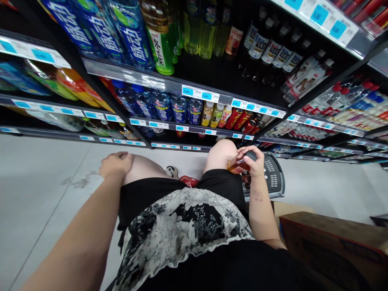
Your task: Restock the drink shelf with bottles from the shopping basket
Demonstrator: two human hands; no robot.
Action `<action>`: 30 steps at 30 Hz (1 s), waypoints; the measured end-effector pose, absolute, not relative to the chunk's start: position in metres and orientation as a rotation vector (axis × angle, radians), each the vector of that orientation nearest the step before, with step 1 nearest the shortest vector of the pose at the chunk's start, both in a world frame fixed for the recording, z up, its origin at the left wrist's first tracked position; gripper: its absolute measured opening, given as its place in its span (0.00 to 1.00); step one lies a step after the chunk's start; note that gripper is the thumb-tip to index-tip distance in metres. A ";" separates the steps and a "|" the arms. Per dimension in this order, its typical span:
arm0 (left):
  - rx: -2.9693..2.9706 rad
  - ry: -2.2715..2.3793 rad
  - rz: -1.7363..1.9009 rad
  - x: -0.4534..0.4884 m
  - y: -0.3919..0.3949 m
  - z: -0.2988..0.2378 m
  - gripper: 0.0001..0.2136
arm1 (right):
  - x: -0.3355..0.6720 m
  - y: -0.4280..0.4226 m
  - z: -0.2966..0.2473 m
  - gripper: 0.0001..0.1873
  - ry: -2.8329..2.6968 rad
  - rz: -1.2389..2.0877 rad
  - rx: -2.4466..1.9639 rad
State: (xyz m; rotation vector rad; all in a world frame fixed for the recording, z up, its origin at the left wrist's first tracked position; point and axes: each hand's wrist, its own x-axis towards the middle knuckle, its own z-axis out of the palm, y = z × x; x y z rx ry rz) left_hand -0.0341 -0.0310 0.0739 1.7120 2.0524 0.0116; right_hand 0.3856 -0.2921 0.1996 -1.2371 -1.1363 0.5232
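Observation:
I am crouched in front of drink shelves. My right hand (254, 161) is closed round a small amber bottle with a dark cap (239, 165), held beside my right knee and above a grey shopping basket (274, 178). My left hand (117, 165) rests on my left knee, fingers curled over it, holding nothing. Rows of bottles stand on the shelf (194, 89) straight ahead, blue-labelled ones (178, 107) in the middle and red ones (239, 118) to the right.
Black shelving with blue price tags (188, 91) runs left to right across the view. Large blue bottles (133, 36) and yellow-green ones (206, 28) fill the shelf above. A brown cardboard box (330, 238) sits at my lower right. Pale floor tiles (45, 194) lie to the left.

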 end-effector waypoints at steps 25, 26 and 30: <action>1.690 2.059 -0.011 -0.035 -0.030 0.074 0.28 | 0.387 -0.297 0.219 0.23 -1.046 0.731 -1.477; 1.685 2.057 -0.006 -0.035 -0.030 0.074 0.28 | 0.386 -0.295 0.217 0.22 -1.007 0.692 -1.504; 1.674 2.027 0.037 -0.037 -0.032 0.075 0.28 | 0.384 -0.286 0.207 0.22 -0.833 0.491 -1.597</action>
